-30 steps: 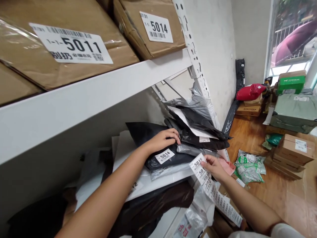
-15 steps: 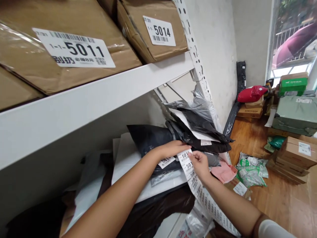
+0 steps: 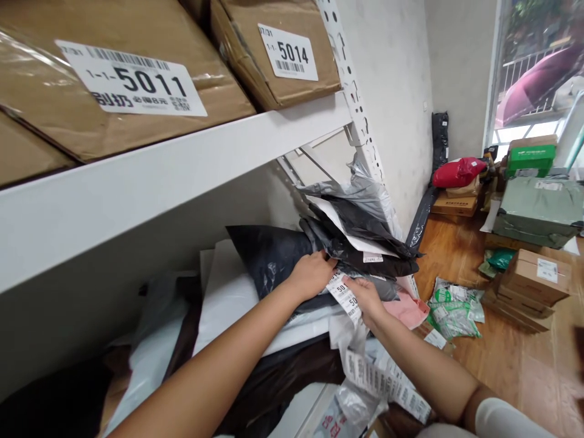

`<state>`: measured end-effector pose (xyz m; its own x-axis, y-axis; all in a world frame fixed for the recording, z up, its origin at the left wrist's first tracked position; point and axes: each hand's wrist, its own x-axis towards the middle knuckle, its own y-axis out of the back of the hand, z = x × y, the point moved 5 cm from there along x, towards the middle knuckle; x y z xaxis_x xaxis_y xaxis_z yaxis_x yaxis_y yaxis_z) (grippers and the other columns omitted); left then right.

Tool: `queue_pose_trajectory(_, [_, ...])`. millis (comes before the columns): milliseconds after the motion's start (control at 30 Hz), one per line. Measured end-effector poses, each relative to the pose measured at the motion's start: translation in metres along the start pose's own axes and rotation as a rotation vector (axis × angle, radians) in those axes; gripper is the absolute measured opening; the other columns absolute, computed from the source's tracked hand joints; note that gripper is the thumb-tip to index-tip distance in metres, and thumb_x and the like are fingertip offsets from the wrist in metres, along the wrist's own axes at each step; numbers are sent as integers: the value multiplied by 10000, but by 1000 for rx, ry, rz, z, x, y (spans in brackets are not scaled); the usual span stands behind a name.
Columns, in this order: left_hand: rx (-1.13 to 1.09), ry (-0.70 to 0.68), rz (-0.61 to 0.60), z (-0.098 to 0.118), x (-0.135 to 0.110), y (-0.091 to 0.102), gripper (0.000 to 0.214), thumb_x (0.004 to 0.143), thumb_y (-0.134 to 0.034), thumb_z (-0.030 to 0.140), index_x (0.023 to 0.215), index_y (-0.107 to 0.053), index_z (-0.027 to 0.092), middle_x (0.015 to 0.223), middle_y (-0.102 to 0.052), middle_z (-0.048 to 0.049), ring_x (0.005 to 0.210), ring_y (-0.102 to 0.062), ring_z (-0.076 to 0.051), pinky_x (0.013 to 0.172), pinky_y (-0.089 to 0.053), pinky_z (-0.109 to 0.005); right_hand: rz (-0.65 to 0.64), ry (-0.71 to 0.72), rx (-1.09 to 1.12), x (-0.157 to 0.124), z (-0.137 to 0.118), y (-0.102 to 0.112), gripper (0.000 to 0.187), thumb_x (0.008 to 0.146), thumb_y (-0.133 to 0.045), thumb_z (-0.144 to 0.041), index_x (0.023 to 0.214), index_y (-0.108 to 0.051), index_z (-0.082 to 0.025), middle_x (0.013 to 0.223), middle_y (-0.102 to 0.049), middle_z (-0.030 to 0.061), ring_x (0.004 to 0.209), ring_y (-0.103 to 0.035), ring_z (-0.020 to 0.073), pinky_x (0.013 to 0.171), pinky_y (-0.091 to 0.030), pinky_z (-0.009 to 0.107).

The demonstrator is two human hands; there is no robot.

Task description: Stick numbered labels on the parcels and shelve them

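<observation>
A long white strip of number labels (image 3: 345,295) hangs from my right hand (image 3: 365,295), which pinches it near the top against the shelf's parcels. My left hand (image 3: 312,274) rests on a black plastic mailer bag (image 3: 269,258) on the lower shelf, its fingertips curled at the top end of the strip. The two hands almost touch. More black and grey mailer bags (image 3: 365,228) are piled just behind them. A flat white parcel (image 3: 228,298) lies under the black bag.
Above, a white shelf board (image 3: 182,176) carries cardboard boxes labelled 5011 (image 3: 132,79) and 5014 (image 3: 287,52). To the right, parcels lie on the wood floor: brown boxes (image 3: 531,280), a green box (image 3: 527,159), a red bag (image 3: 458,171), green-printed bags (image 3: 454,304).
My right hand brought the label strip from the right up to the black bags. My left hand slid along the bag to meet the strip's top end, covering the 5014 sticker.
</observation>
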<state>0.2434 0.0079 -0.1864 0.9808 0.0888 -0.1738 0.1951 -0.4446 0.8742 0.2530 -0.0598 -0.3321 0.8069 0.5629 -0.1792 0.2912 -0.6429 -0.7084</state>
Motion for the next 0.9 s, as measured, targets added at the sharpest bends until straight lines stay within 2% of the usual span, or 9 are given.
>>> queue_pose_trajectory(200, [23, 22, 44, 3, -3, -3, 342, 972, -505, 256, 1232, -664, 102, 1200, -671, -210, 1173, -610, -346, 918, -489, -432, -246, -185, 58, -22, 10, 7, 560, 334, -996, -415, 726, -699, -148, 629, -662, -12, 561, -564, 118, 583, -426, 252])
queue_pose_trajectory(300, [39, 44, 86, 5, -7, -5, 289, 958, -535, 275, 1150, -689, 124, 1194, -672, -186, 1190, -582, -333, 937, -475, -419, -229, -271, 45, -33, 18, 22, 539, 388, -996, -426, 752, -733, -128, 649, -690, 21, 584, -609, 144, 616, -458, 272])
queue_pose_trajectory(367, [55, 141, 169, 2, -11, -1, 321, 937, -575, 330, 1150, -675, 112, 1239, -646, -205, 1170, -575, -343, 932, -474, -430, -213, -253, 23, -34, 17, 32, 527, 446, -981, -473, 768, -752, -124, 681, -717, 44, 604, -631, 158, 629, -468, 278])
queue_pose_trajectory(467, [52, 317, 436, -7, -17, 16, 555, 850, -689, 400, 1296, -588, 86, 1404, -541, -247, 1228, -531, -376, 966, -462, -454, -238, -117, 52, -22, -3, 38, 536, 467, -964, -536, 757, -756, -136, 693, -728, 47, 617, -637, 159, 630, -473, 271])
queue_pose_trajectory(533, [39, 241, 500, -7, -14, 24, 504, 813, -722, 320, 1266, -616, 125, 1366, -589, -204, 1247, -538, -354, 1038, -425, -447, -257, -12, 155, -7, -26, 36, 535, 477, -962, -535, 802, -757, -162, 756, -746, 44, 688, -663, 171, 686, -507, 284])
queue_pose_trajectory(633, [23, 13, 317, -5, -4, 20, 131, 816, -656, 172, 935, -710, 183, 1002, -728, -109, 1038, -654, -285, 1010, -442, -403, -227, 130, 331, 17, -57, 35, 516, 502, -954, -530, 847, -745, -208, 844, -756, 21, 810, -679, 178, 809, -537, 317])
queue_pose_trajectory(700, [-3, -100, 229, -5, -4, 14, 87, 817, -618, 146, 810, -694, 189, 867, -724, -85, 927, -673, -263, 939, -469, -380, -206, 217, 312, 26, -67, 36, 506, 517, -938, -555, 828, -735, -211, 808, -742, 10, 770, -660, 169, 784, -531, 313])
queue_pose_trajectory(800, [-158, -290, 166, -2, -9, 8, 131, 784, -587, 122, 808, -698, 186, 908, -728, -76, 916, -674, -227, 890, -481, -316, -287, 311, -3, 25, -63, 34, 469, 548, -911, -567, 741, -727, -181, 710, -698, 10, 659, -600, 152, 669, -484, 283])
queue_pose_trajectory(900, [-404, -342, 68, -3, -8, 6, 247, 798, -548, 192, 967, -729, 193, 1081, -748, -67, 986, -675, -209, 907, -482, -275, -401, 409, -287, 14, -52, 25, 386, 632, -866, -522, 768, -744, -182, 773, -709, 18, 712, -607, 160, 685, -471, 274])
